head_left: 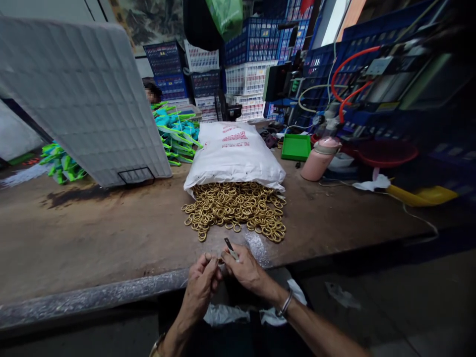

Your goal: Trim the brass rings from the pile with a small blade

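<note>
Both forearms reach in from the lower edge, the left one slanting up to the right and the right one up to the left, so that the hands meet just at the near edge of the table [111, 238], in front of the rings [238, 206]. The left hand [203, 280] is bent inward at the fingers, its thumb pressed towards the index finger and the other fingers curled in beneath. Its fingertips close on a small piece [220, 261], probably one of the rings, though it is too small and too much covered to be sure. The right hand [247, 267] lies with its back upward, a bracelet [285, 303] round the wrist, its fingers folded around a knife [231, 249] whose dark blade points up and away to the left above the knuckles. The right thumb and fingertips come up right beside the left ones at the small piece; whether they touch it I cannot tell. The rings, gold in colour, lie in a loose heap beyond the hands, spilling from the open mouth of a white sack [238, 158] that lies flat on the table. A pink bottle [320, 158] stands to the right of the sack, near a green tray [296, 147], both well apart from the hands
</note>
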Demonstrator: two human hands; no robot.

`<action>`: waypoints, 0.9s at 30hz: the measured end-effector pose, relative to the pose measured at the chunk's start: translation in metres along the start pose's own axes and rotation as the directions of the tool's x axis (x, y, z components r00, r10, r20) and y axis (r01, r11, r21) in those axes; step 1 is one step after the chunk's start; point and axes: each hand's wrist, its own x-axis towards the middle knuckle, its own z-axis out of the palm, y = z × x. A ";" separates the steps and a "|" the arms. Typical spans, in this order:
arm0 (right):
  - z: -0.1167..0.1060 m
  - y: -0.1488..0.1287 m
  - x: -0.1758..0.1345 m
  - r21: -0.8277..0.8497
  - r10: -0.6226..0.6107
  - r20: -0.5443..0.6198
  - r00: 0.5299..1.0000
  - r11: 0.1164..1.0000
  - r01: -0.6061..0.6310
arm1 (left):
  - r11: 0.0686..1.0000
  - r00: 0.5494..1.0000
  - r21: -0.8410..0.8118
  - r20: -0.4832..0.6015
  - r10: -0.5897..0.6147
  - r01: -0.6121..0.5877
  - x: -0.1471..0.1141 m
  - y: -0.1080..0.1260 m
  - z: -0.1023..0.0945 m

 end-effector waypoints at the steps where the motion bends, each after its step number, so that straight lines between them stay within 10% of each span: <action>1: 0.000 -0.001 0.000 -0.031 -0.018 -0.008 1.000 0.999 0.018 | 0.999 1.000 0.033 -0.004 0.002 -0.001 0.000 0.001 0.000; 10: 0.000 0.003 0.003 -0.030 0.011 -0.008 1.000 0.999 -0.011 | 0.998 0.999 0.029 -0.010 -0.052 0.052 0.003 0.001 -0.002; 18: 0.001 0.025 -0.007 -0.520 -0.034 0.071 0.997 0.852 0.066 | 0.991 0.999 -0.123 0.027 -0.048 0.051 0.004 -0.009 0.000; 27: 0.005 0.016 -0.010 -0.682 0.040 0.107 0.993 0.730 0.044 | 0.995 0.999 -0.086 -0.020 -0.046 0.044 0.003 -0.008 0.000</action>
